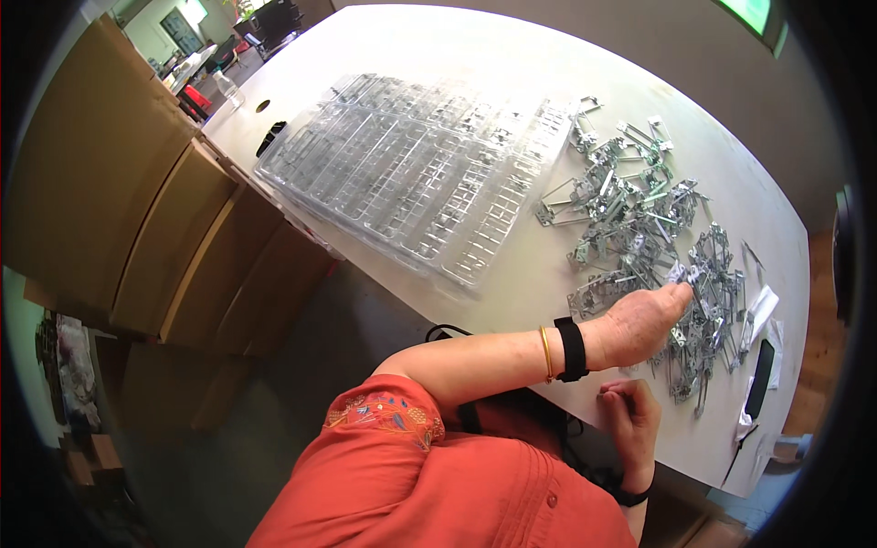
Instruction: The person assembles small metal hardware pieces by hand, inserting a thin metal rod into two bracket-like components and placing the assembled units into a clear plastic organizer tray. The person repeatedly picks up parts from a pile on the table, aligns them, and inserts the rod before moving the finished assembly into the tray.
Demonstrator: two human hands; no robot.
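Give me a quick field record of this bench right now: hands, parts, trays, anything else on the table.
left hand: reaches across to the pile of small silver metal stamped brackets, fingertips on a piece at its near edge
right hand: loosely curled, resting on the white table near its front edge; whether it holds anything cannot be told
trays: stack of clear plastic compartment trays to the left of the pile, some slots holding parts
other: dark flat phone-like device on white paper at the right edge
beside table: brown cardboard boxes

Shiny metal brackets [639,237], glossy clear plastic trays [411,173] (matt table [512,55])
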